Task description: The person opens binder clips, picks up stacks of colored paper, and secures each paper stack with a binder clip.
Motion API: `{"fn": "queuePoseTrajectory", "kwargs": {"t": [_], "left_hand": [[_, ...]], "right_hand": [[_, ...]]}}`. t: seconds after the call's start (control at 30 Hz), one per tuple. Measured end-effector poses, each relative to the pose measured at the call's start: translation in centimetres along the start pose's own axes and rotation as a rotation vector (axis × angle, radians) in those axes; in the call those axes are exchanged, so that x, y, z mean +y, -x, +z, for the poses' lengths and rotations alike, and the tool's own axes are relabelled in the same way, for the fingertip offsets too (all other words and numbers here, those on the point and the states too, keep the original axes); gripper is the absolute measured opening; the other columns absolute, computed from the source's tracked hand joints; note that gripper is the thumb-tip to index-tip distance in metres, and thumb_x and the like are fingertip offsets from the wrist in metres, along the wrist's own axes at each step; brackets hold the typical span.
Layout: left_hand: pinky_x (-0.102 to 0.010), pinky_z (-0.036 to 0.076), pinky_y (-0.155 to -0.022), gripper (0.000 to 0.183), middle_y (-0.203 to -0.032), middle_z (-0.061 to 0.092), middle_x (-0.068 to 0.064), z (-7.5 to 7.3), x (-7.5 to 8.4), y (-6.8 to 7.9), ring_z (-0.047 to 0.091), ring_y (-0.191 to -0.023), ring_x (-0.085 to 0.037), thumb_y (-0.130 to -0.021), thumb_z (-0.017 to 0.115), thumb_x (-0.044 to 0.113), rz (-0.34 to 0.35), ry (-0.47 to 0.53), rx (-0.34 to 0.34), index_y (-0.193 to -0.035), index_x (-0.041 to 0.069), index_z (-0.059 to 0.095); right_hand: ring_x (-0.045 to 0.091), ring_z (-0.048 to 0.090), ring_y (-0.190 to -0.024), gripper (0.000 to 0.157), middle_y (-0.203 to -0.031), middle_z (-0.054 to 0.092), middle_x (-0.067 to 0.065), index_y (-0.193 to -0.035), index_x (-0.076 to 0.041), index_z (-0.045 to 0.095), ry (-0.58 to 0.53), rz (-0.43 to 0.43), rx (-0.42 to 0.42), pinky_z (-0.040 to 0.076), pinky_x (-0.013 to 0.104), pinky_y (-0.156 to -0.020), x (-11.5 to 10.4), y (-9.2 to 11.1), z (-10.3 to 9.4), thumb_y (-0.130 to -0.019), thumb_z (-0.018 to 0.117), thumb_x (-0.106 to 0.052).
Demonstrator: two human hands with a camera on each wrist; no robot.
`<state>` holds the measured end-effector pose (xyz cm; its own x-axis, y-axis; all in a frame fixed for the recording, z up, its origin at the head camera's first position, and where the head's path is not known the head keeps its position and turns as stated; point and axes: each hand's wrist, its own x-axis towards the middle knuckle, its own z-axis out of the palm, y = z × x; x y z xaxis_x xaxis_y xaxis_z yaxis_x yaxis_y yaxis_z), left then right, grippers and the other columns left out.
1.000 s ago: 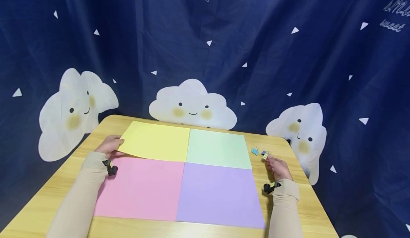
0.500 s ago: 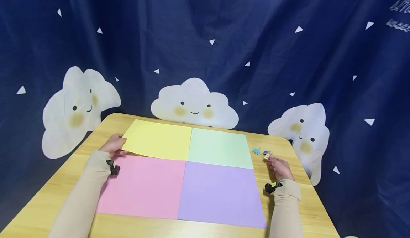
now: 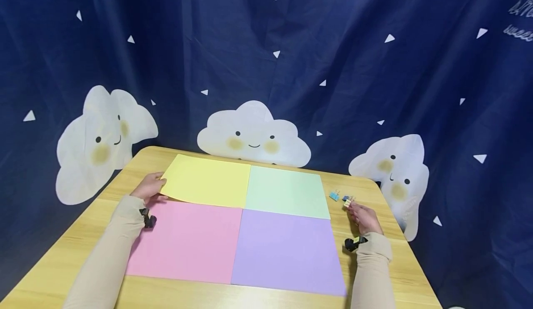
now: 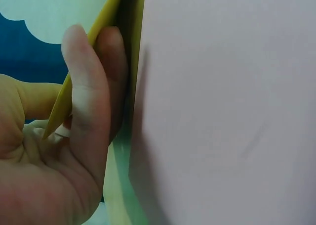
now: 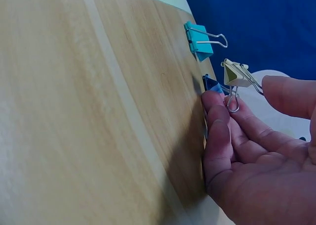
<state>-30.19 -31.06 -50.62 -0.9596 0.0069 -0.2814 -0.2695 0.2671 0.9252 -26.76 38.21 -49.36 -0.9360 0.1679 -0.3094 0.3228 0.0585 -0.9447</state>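
Observation:
My left hand (image 3: 151, 188) pinches the near left corner of a yellow sheet of paper (image 3: 208, 179), thumb above and fingers beneath. That corner is raised; in the left wrist view the lifted sheet (image 4: 63, 104) runs between thumb and fingers. At the table's right side, my right hand (image 3: 365, 219) holds a cream binder clip (image 5: 236, 74) by its wire handles, thumb on one and fingers at the other. Just behind the fingertips sits a dark blue binder clip (image 5: 212, 84), partly hidden. Farther along lies a turquoise binder clip (image 5: 201, 42).
Pink (image 3: 187, 242), purple (image 3: 287, 253) and mint green (image 3: 287, 191) sheets lie flat on the wooden table (image 3: 399, 272), edge to edge with the yellow one in a two-by-two block. A dark blue curtain (image 3: 266, 77) with clouds hangs behind the table.
Everything has shifted slightly to the right in the head view. Both hands keep their holds on the yellow sheet and the cream binder clip.

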Motion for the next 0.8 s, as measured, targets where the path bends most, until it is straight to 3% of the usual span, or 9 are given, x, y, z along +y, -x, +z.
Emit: {"fn": "queuePoseTrajectory", "kwargs": {"t": [0.17,0.37,0.57,0.8], "left_hand": [[-0.032,0.068,-0.073,0.059,-0.127,0.06,-0.026,-0.1,-0.3,-0.2,0.07,-0.075,-0.003,-0.11,0.032,0.009,0.012,0.03,-0.013,-0.16,-0.013,0.01],[-0.032,0.068,-0.076,0.059,-0.145,0.044,-0.038,-0.1,-0.8,-0.6,0.07,-0.078,-0.002,-0.11,0.031,0.01,0.002,0.055,-0.01,-0.16,-0.012,0.01],[-0.029,0.067,-0.078,0.058,-0.142,0.044,-0.036,-0.2,-1.1,-0.7,0.069,-0.076,-0.001,-0.11,0.03,0.011,-0.024,0.053,0.001,-0.156,-0.02,0.01],[-0.025,0.067,-0.077,0.06,-0.153,0.032,-0.039,-0.3,-1.1,-0.5,0.065,-0.077,0.005,-0.111,0.03,0.013,-0.024,0.077,0.004,-0.158,-0.016,0.006]], "right_hand": [[0.0,0.059,-0.087,0.058,-0.091,0.066,-0.013,-0.154,0.015,0.03,0.002,0.006,0.007,0.053,0.011,-0.075,0.0,-0.1,0.0,-0.11,0.047,-0.019],[-0.001,0.06,-0.084,0.057,-0.089,0.067,-0.012,-0.153,0.016,0.031,-0.016,-0.001,-0.001,0.054,0.01,-0.073,0.1,-0.2,-0.1,-0.11,0.048,-0.018],[-0.001,0.059,-0.084,0.057,-0.09,0.066,-0.013,-0.154,0.014,0.031,0.019,-0.013,-0.01,0.054,0.011,-0.073,0.1,-0.1,-0.1,-0.11,0.048,-0.017],[-0.001,0.058,-0.084,0.057,-0.088,0.066,-0.015,-0.151,0.015,0.037,0.047,-0.017,0.024,0.052,0.011,-0.072,0.1,0.1,0.0,-0.109,0.051,-0.022]]}}
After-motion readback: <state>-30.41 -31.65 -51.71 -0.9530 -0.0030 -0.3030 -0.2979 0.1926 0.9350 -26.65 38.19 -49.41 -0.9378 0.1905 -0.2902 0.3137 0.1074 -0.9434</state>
